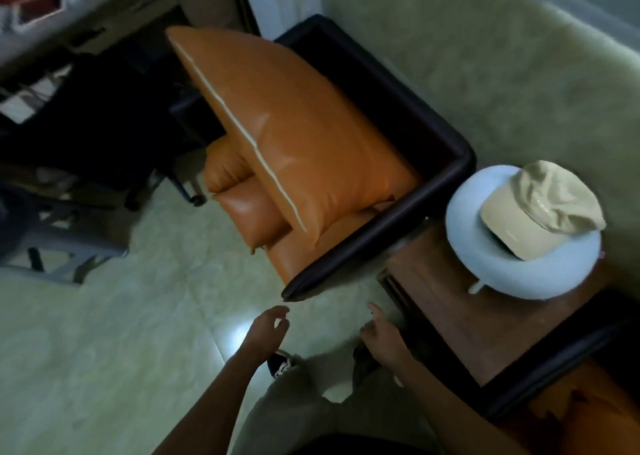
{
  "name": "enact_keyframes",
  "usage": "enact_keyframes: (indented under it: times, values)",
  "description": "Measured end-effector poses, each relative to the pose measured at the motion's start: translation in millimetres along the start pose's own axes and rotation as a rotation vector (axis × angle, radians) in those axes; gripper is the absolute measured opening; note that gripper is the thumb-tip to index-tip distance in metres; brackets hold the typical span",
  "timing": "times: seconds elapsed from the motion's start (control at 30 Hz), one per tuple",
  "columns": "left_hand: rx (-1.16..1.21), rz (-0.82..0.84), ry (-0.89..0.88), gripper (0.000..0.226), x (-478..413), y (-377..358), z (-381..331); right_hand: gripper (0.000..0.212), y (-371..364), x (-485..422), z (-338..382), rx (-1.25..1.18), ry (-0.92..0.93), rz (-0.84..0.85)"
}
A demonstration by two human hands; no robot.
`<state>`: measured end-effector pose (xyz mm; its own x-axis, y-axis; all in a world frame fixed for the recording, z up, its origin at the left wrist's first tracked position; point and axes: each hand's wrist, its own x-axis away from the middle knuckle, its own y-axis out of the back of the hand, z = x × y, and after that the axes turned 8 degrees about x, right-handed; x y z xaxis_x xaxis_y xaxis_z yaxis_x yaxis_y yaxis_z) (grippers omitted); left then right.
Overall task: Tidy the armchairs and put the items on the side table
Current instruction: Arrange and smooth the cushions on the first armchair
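Note:
An armchair with a dark frame fills the middle of the view. A large orange cushion leans tilted across its seat, and a smaller orange cushion lies under it at the front. To the right stands a brown wooden side table. On it rests a pale blue ring pillow with a beige cap on top. My left hand hangs empty below the armchair's front corner, fingers loosely curled. My right hand is empty beside the table's near edge, fingers spread.
A second armchair with an orange seat shows at the bottom right. A dark wheeled office chair and a desk stand at the upper left. Pale tiled floor spreads at the lower left. My shoe is on the floor.

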<state>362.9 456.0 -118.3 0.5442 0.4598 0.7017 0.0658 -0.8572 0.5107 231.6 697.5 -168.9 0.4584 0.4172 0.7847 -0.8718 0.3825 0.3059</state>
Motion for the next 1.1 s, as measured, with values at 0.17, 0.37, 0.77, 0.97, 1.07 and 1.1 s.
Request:
enact_keyframes:
  times: [0.17, 0.37, 0.77, 0.97, 1.07, 1.1]
  values:
    - [0.121, -0.023, 0.122, 0.027, 40, 39, 91, 0.053, -47, 4, 30, 0.243, -0.013, 0.143]
    - [0.246, -0.036, 0.182, 0.031, 83, 89, 220, 0.048, -147, 11, 91, 0.440, 0.018, 0.145]
    - [0.518, -0.109, 0.407, 0.031, 129, 157, 395, 0.034, -311, 12, 253, 0.552, 0.328, 0.187]
    - [0.564, -0.042, 0.442, 0.030, 127, 177, 423, 0.034, -341, -23, 300, 0.591, 0.376, 0.233]
    - [0.534, -0.023, 0.540, 0.031, 118, 197, 447, 0.034, -349, -59, 331, 0.606, 0.347, 0.267]
    - [0.530, -0.035, 0.565, 0.031, 110, 208, 453, 0.034, -350, -71, 346, 0.589, 0.338, 0.279]
